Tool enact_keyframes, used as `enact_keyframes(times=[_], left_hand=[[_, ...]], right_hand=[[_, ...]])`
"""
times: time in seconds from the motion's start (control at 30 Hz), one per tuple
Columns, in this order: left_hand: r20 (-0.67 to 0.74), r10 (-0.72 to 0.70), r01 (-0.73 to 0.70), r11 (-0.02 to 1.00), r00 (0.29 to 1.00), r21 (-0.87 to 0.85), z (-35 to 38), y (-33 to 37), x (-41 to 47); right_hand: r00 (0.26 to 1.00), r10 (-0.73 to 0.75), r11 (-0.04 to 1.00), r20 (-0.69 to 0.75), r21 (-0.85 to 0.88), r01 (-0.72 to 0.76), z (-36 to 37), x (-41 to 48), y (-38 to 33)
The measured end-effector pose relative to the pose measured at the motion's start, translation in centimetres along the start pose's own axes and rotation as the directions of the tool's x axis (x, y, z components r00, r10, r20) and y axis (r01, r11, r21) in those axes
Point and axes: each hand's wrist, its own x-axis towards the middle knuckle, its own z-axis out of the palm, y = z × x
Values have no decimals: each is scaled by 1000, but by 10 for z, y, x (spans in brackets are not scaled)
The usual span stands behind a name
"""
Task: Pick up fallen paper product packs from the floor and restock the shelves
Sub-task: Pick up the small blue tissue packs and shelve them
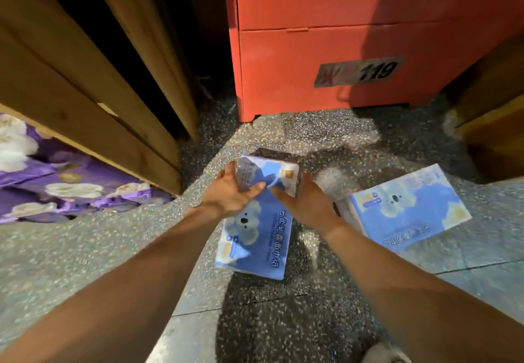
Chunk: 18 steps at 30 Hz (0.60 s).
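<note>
A blue tissue pack (255, 238) with a koala picture is in the middle of the view, above the speckled floor (85, 249). My left hand (232, 192) holds its far left side, thumb lying across the top. My right hand (306, 201) holds its far right side, with its fingertips hidden behind the pack. A second blue koala pack (408, 206) lies flat on the floor to the right, untouched. Purple flower-print packs (56, 187) sit at the left under a wooden shelf edge (85, 124).
A red cardboard display box (326, 51) marked 119 stands straight ahead on the floor. Wooden shelf boards rise at the left, and another wooden unit (493, 136) stands at the right. A dark gap lies between the left boards and the red box.
</note>
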Motion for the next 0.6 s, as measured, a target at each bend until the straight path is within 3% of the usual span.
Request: enact_keyframes(times=[0.1, 0.2, 0.3, 0.43, 0.5, 0.6], left_hand=[[54, -81, 86, 991, 995, -101, 12, -10, 18], [148, -119, 146, 971, 982, -188, 29, -21, 29], [206, -55, 89, 983, 977, -161, 37, -32, 25], [83, 39, -24, 986, 996, -168, 25, -35, 15], [14, 35, -29, 944, 999, -328, 16, -25, 7], [-66, -79, 34, 860, 995, -508, -8, 1, -15]], right_hand=[[990, 137, 985, 37, 96, -140, 17, 16, -1], [984, 169, 957, 50, 232, -176, 34, 26, -3], [983, 183, 925, 27, 335, -181, 45, 27, -1], [991, 117, 880, -70, 469, -71, 44, 12, 2], [987, 117, 832, -108, 553, -38, 31, -2, -4], [978, 130, 791, -164, 612, -3, -2, -25, -24]])
